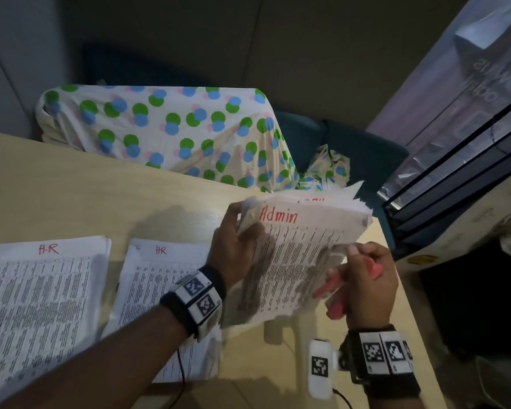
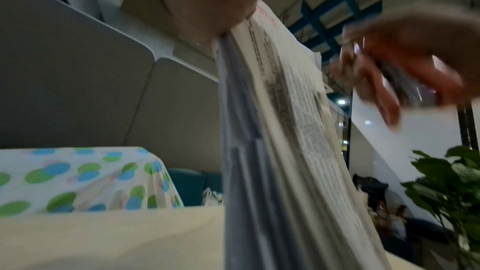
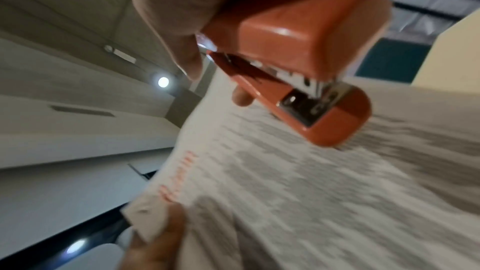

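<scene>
A thick bundle of printed sheets [image 1: 301, 255] with "Admin" in red on top is held up off the table, tilted. My left hand [image 1: 236, 246] grips its upper left corner; the sheet edges [image 2: 249, 130] fill the left wrist view. My right hand [image 1: 366, 278] holds a pink-orange stapler [image 1: 337, 290] beside the bundle's right edge, while its thumb touches that edge. In the right wrist view the stapler [image 3: 298, 65] hovers over the printed page [image 3: 311, 202] with its mouth slightly apart and no paper in it.
Two stacks marked "HR" [image 1: 42, 302] [image 1: 160, 290] lie on the light wood table [image 1: 101, 196] to the left. A dotted cloth [image 1: 165, 131] covers something behind the table. A black tiered tray [image 1: 460, 184] stands on a printer at the right.
</scene>
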A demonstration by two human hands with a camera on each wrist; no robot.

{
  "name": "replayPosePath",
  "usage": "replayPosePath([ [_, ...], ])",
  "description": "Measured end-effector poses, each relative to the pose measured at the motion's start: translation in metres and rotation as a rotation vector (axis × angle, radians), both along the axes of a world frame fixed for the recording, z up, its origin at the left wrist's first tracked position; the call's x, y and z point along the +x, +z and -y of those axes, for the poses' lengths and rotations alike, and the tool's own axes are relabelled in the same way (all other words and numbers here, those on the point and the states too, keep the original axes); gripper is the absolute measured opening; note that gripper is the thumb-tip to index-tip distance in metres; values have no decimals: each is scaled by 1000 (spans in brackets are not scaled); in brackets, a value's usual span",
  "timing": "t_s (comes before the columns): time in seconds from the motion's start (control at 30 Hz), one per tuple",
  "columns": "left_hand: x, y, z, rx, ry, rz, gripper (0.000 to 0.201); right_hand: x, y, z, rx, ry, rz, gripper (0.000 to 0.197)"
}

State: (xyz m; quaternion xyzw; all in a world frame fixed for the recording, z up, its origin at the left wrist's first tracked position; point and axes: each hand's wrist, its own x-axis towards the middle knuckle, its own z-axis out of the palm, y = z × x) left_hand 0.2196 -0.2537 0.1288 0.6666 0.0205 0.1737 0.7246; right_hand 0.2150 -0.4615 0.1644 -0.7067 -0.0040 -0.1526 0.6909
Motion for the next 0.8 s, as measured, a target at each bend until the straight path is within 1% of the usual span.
replayPosePath([
  [0.03,2,5,-4,-3,-6,14,27,0,-4,1,-33,-13,-51,19],
  [0.1,3,14,-14,-5,-22,34,30,1,-12,4,-64,20,-140,35],
  [0.27,-7,32,-33,-13,-74,72,29,11,-20,2,-89,211,-318,54],
  [0.3,-9,32,-38,-13,-72,73,28,13,-21,1,-102,232,-339,56],
  [0.4,-14,29,-49,-23,-65,49,29,19,-19,-10,-161,250,-347,52],
  [0.53,-22,25,-61,8,-59,20,31,28,-19,-27,-167,322,-368,67],
  [0.6,-26,24,-68,15,-43,12,36,33,-19,-34,-166,369,-398,63],
  [0.7,-31,22,-83,11,-13,-11,39,38,-21,-40,-223,389,-423,46],
  [0.8,-38,14,-99,11,37,-51,38,35,-27,-51,-335,424,-478,17],
])
